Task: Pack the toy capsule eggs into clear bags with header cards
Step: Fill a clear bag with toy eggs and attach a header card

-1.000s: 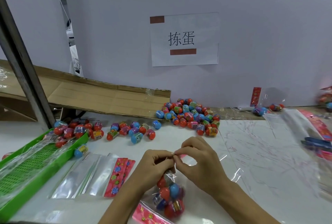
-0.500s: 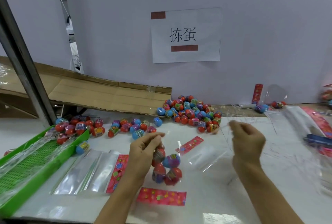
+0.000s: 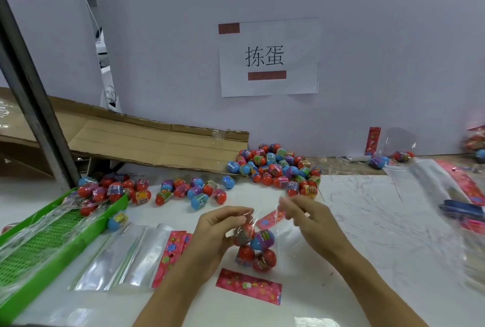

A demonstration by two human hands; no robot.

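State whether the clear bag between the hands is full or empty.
Partly full: the clear bag holds about four capsule eggs.

Left hand (image 3: pixel 217 232) and right hand (image 3: pixel 309 217) on a clear bag (image 3: pixel 258 237) of capsule eggs (image 3: pixel 256 248) (four or so)

Bare tabletop (image 3: pixel 367 221) rightward (eggs (image 3: pixel 275 166) behind)

Green tray (image 3: pixel 31 282); eggs (image 3: pixel 275 166) red, blue (purple too).
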